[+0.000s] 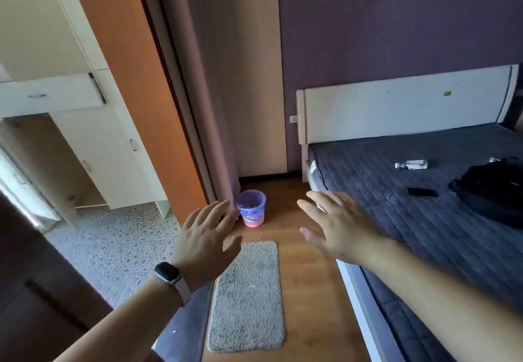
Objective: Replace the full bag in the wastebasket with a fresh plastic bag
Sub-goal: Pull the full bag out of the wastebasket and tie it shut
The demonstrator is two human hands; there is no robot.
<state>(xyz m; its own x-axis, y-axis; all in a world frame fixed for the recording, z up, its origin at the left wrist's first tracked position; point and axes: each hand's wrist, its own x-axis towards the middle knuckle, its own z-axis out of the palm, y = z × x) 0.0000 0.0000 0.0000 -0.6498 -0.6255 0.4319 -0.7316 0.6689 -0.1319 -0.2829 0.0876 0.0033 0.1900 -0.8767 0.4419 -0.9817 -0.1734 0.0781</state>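
Your left hand (206, 237), the one with the watch (168, 274), and your right hand (336, 225) are both held out in front of you, fingers straight and spread, and they hold nothing. So I judge you are at the very first step, the approach: the old bag is not yet touched. Beyond the hands a grey mat (249, 299) lies on the wooden floor (305, 248), beside the bed (424, 234). Past the mat the wastebasket (254, 217) stands upright on the floor, near the foot of the curtain (203, 106), well apart from both hands. It is pink with a perforated wall, and a purple bag (252, 197) lines it, its edge folded out over the rim. It looks small from here, so I cannot tell how full the bag is. The next move calls for going closer, bending down and gripping that folded edge. No fresh bag is in view.
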